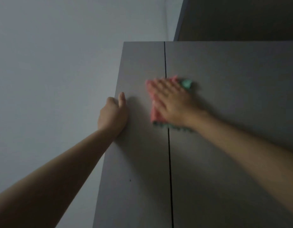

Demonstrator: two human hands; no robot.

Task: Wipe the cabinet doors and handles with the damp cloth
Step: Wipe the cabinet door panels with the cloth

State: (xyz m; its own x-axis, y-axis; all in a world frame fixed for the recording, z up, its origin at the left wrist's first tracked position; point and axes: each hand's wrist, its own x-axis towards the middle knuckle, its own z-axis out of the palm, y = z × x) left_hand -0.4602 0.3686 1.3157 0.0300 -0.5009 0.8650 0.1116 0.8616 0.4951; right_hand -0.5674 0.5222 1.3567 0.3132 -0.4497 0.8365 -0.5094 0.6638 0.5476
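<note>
Matt smooth doors (pixel 224 112); nubby cloth (pixel 156 115)

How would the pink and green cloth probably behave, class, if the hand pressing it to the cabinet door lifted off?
The cloth looks soft and floppy: its edges show unevenly around the flat right hand, so it would probably slump or drop. It seems light, since a flat palm alone pins it to the upright door. If damp, it might cling briefly.

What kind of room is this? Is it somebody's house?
Probably a room in a home, though little shows. There is a tall grey cabinet with two flat doors against a plain pale wall, and a right hand presses a pink and green cloth on it. The exact room is unclear.
</note>
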